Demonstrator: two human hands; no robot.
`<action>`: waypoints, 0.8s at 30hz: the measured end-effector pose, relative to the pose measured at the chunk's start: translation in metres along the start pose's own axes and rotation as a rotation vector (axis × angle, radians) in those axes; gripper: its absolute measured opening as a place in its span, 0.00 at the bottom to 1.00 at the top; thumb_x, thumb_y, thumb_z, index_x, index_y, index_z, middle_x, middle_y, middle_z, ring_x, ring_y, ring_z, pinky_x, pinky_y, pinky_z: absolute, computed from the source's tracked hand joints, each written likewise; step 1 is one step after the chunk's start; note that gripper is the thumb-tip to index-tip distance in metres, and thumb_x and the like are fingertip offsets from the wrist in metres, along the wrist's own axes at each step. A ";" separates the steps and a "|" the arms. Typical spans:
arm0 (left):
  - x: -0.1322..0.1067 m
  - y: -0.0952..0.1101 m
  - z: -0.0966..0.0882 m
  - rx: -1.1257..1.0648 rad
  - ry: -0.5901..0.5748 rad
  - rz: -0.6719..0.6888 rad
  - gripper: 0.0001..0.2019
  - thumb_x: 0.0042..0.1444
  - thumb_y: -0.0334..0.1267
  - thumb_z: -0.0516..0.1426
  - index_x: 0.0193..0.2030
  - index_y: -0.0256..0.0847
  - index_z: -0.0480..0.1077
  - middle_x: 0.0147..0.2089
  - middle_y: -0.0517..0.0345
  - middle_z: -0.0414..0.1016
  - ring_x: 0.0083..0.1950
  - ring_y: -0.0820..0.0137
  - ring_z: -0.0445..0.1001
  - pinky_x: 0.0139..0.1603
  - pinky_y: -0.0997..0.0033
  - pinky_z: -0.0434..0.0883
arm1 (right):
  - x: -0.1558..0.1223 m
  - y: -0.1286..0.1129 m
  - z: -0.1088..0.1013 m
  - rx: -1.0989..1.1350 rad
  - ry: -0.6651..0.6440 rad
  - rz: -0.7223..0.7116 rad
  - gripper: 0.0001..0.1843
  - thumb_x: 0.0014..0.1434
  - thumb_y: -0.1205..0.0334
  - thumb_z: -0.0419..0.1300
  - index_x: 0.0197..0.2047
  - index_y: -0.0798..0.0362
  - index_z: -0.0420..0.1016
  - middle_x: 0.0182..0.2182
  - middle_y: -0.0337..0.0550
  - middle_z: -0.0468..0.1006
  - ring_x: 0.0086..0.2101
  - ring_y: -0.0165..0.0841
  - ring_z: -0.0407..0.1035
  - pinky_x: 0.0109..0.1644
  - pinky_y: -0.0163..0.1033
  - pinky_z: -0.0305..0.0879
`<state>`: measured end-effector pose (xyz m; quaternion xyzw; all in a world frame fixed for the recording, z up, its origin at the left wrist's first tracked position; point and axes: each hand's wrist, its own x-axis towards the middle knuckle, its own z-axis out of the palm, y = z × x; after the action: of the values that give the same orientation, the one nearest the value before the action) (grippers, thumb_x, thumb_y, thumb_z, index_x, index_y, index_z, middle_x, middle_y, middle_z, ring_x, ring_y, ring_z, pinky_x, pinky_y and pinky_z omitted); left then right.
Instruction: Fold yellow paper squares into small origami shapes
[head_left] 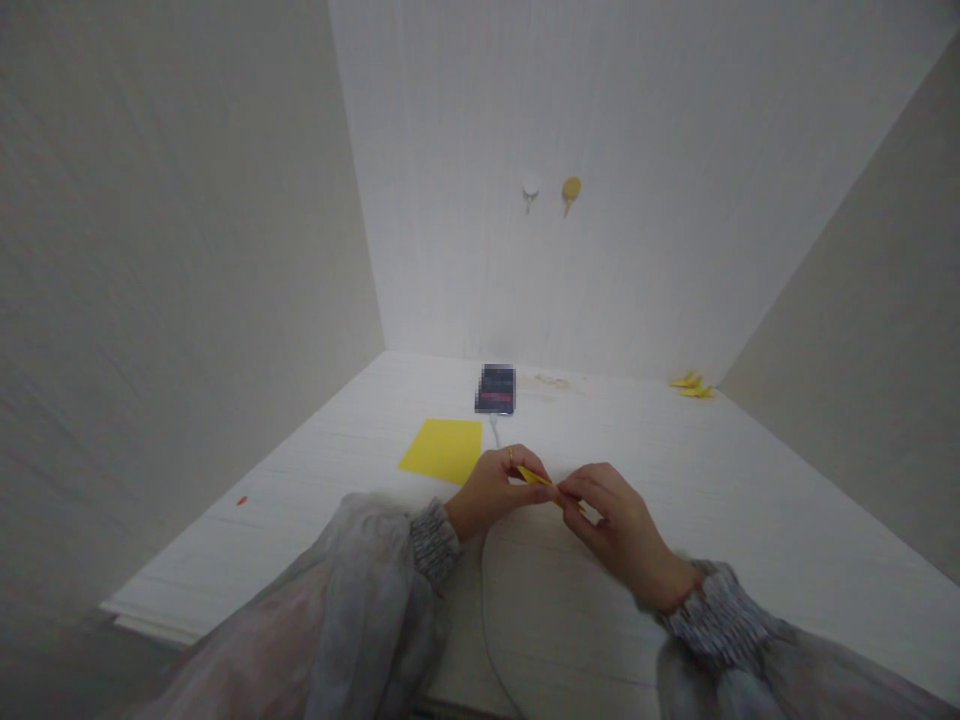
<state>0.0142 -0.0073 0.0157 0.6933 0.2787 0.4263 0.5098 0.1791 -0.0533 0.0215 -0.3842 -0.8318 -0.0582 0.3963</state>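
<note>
Between my two hands, just above the white table, is a small folded piece of yellow paper [534, 476]. My left hand [501, 488], with a ring on one finger, pinches its left end between thumb and fingers. The fingertips of my right hand [615, 515] close on the other end, and both hands meet near its middle. Fingers cover much of the paper, so its full shape is hidden. A flat yellow paper sheet [442, 448] lies on the table just beyond my left hand.
A blurred-out phone-like device [496, 390] lies near the back wall, with a white cable [486, 600] running toward me. Several folded yellow paper pieces [694, 386] sit in the back right corner. Two hooks [571, 190] hang on the wall. A small orange-red bit [241, 500] lies at left.
</note>
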 end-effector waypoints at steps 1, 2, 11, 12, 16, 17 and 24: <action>0.000 0.000 0.000 0.010 0.005 0.000 0.10 0.38 0.38 0.61 0.26 0.34 0.68 0.27 0.57 0.68 0.30 0.74 0.67 0.33 0.75 0.65 | 0.000 0.000 0.000 0.003 0.000 -0.006 0.05 0.51 0.69 0.53 0.31 0.52 0.68 0.25 0.42 0.70 0.28 0.32 0.64 0.32 0.38 0.62; 0.000 0.001 0.000 0.023 0.009 0.005 0.09 0.39 0.39 0.61 0.25 0.34 0.69 0.27 0.57 0.68 0.30 0.74 0.67 0.33 0.74 0.65 | -0.001 0.001 0.000 0.010 0.003 -0.010 0.05 0.51 0.69 0.53 0.31 0.52 0.68 0.25 0.42 0.70 0.28 0.32 0.64 0.32 0.39 0.62; -0.001 0.003 0.002 -0.029 0.094 0.042 0.08 0.40 0.40 0.60 0.24 0.35 0.70 0.26 0.57 0.69 0.31 0.73 0.66 0.35 0.73 0.64 | 0.000 -0.001 0.001 0.078 0.005 0.077 0.04 0.53 0.67 0.54 0.33 0.53 0.68 0.26 0.43 0.69 0.29 0.33 0.63 0.33 0.40 0.62; -0.001 0.003 0.003 -0.056 0.109 0.039 0.08 0.40 0.39 0.60 0.24 0.36 0.70 0.26 0.57 0.69 0.31 0.73 0.66 0.35 0.73 0.63 | 0.001 -0.002 0.000 0.074 0.005 0.094 0.04 0.54 0.66 0.53 0.33 0.53 0.68 0.26 0.42 0.69 0.29 0.33 0.63 0.33 0.40 0.61; 0.000 0.003 0.005 -0.166 0.166 0.017 0.08 0.39 0.38 0.61 0.24 0.36 0.71 0.27 0.58 0.68 0.31 0.73 0.66 0.35 0.73 0.63 | 0.002 -0.005 -0.001 0.065 0.040 0.141 0.05 0.55 0.67 0.52 0.31 0.53 0.68 0.25 0.42 0.69 0.29 0.33 0.63 0.34 0.40 0.60; 0.000 0.003 0.006 -0.188 0.170 0.009 0.08 0.39 0.38 0.61 0.24 0.35 0.71 0.27 0.58 0.68 0.31 0.74 0.66 0.34 0.73 0.63 | 0.002 -0.005 -0.001 0.060 0.052 0.143 0.05 0.55 0.67 0.51 0.31 0.53 0.68 0.25 0.42 0.69 0.29 0.33 0.62 0.34 0.40 0.59; 0.000 0.004 0.006 -0.183 0.124 0.024 0.07 0.39 0.37 0.61 0.24 0.34 0.70 0.27 0.58 0.67 0.31 0.74 0.65 0.35 0.73 0.62 | 0.003 -0.005 -0.001 0.028 0.015 0.139 0.07 0.56 0.68 0.49 0.27 0.53 0.64 0.23 0.39 0.67 0.27 0.30 0.61 0.34 0.39 0.55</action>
<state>0.0192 -0.0115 0.0193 0.6195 0.2611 0.4981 0.5476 0.1752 -0.0557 0.0250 -0.4352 -0.8009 -0.0219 0.4107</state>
